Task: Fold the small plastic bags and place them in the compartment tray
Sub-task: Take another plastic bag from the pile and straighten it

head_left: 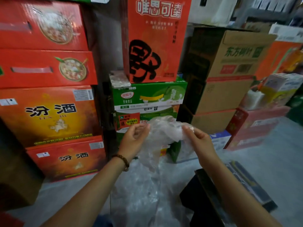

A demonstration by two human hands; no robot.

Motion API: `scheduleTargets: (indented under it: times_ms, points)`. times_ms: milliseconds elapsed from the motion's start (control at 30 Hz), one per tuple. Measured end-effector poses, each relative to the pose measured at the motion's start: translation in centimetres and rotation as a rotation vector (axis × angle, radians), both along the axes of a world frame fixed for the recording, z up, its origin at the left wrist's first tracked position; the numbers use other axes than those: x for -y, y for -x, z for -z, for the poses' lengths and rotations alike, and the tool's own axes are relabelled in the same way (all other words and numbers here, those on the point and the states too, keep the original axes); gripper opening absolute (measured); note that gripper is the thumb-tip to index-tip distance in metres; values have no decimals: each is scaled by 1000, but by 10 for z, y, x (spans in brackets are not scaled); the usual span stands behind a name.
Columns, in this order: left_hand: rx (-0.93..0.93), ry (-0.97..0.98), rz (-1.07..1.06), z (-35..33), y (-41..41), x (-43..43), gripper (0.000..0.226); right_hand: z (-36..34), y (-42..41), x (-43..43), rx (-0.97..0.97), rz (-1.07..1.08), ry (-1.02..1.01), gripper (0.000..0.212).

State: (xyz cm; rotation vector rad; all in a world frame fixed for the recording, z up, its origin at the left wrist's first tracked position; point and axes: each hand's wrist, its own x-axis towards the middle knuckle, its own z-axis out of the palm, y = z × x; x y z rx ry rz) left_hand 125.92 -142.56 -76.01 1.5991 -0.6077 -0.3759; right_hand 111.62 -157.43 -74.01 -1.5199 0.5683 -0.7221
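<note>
A crumpled clear plastic bag (164, 133) hangs in the air between both hands, in front of stacked cartons. My left hand (132, 138) pinches its left edge with curled fingers; a bead bracelet sits on that wrist. My right hand (199, 138) grips the bag's right side, with the film draped over the fingers. The bag's tail hangs down toward a heap of more clear plastic bags (144, 190) on the floor. A dark tray or box (213, 192) lies at the lower right, partly hidden by my right forearm; its compartments cannot be made out.
Red cartons (49, 112) are stacked on the left. Green drink cartons (149, 95) with a tall red box on top stand straight ahead. Brown cardboard boxes (229, 79) stand at the right. The floor (270, 153) is pale grey.
</note>
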Motion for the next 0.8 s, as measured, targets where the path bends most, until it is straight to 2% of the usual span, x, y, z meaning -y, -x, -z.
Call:
scheduleTargets:
  times_ms: [67,100,133,233,267,367,467,667,733,800]
  points:
    - [-67,-11,68,-5,-1,2,59,-3,2,-1,-39,-84,50,20]
    - [-68,-6,98,-8,-1,4,62,-4,3,-2,-45,-123,63,22]
    - [-41,-5,119,-11,0,5,58,-5,4,-3,-48,-150,71,22]
    - [44,30,111,-14,5,12,14,-4,5,-5,-54,-171,101,25]
    - [50,55,90,-13,6,14,8,-6,5,-6,-50,-161,94,26]
    - [79,124,-60,-10,7,17,15,-7,6,-2,-1,-89,49,22]
    - [-7,226,-194,-15,4,15,22,-9,8,1,40,-47,-7,23]
    - [-53,276,-263,-15,9,18,24,-8,5,-1,-18,0,35,36]
    - [-30,276,-297,-14,10,19,19,-12,5,-3,-29,-55,-56,41]
    - [4,279,-328,-13,9,19,17,-16,5,-6,-44,-181,-137,31]
